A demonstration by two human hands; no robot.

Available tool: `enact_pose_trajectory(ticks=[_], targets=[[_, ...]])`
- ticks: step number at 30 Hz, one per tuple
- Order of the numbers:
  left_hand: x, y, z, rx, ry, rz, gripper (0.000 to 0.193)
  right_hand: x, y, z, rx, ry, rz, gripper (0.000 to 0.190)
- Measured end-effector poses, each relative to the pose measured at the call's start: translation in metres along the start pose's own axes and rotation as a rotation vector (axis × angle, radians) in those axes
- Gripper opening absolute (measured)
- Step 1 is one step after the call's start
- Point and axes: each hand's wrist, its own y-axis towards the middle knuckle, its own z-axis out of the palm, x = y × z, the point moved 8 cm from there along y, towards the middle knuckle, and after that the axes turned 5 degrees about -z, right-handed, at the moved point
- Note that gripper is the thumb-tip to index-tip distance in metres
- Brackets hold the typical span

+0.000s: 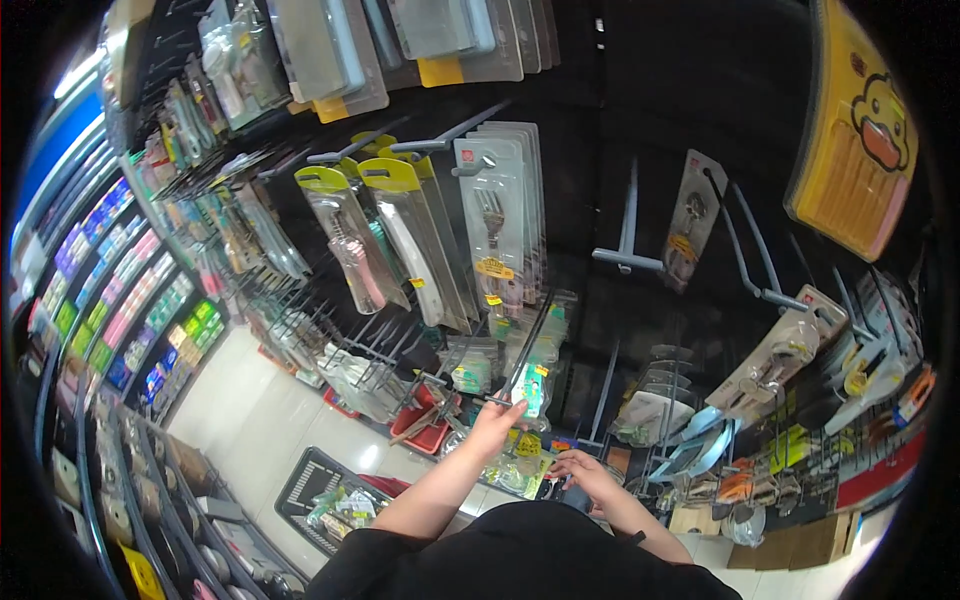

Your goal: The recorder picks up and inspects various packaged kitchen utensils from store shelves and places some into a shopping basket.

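Observation:
My left hand (496,422) is at the front end of a metal display hook (529,349). Its fingers are at the lower edge of a clear package with a green and white card (532,390) that hangs there; whether they grip the package or the hook is unclear. To the right and a little lower, my right hand (581,471) has its fingers apart and holds nothing visible. Above my left hand hang carded forks (493,217). A packaged pink-handled utensil (356,262) and a white-handled one (409,247) hang to their left.
A black shopping basket (300,480) with packaged goods stands on the tiled floor at lower left, near a red bin (421,427). Empty T-ended hooks (628,259) jut from the black rack. A carded spoon (686,217) and a yellow duck-pattern package (855,142) hang at right.

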Motion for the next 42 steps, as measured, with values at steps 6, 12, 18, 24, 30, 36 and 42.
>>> enact_pose_trajectory(ticks=[6, 12, 18, 24, 30, 36, 42], targets=[[-0.029, -0.056, 0.009, -0.113, 0.015, -0.007, 0.024, 0.051, 0.012, 0.035, 0.204, -0.001, -0.140, 0.027], [-0.054, -0.125, 0.024, -0.103, -0.110, -0.193, 0.029, 0.074, 0.012, 0.066, 0.353, -0.173, -0.115, 0.028], [-0.027, -0.167, 0.004, -0.284, 0.111, -0.093, 0.037, 0.053, 0.005, 0.102, 0.578, -0.079, 0.009, 0.030], [0.041, -0.221, -0.023, -0.626, 0.278, -0.246, 0.044, -0.007, -0.009, 0.149, 0.686, -0.011, 0.128, 0.033], [0.090, -0.312, -0.052, -0.813, 0.300, -0.354, 0.040, -0.070, -0.049, 0.210, 0.743, 0.010, 0.347, 0.039], [0.108, -0.437, -0.074, -0.888, 0.308, -0.275, 0.042, -0.118, -0.101, 0.297, 0.874, -0.203, 0.364, 0.033], [0.150, -0.633, -0.105, -1.094, 0.207, -0.205, 0.044, -0.222, -0.195, 0.424, 0.995, -0.432, 0.363, 0.037]])
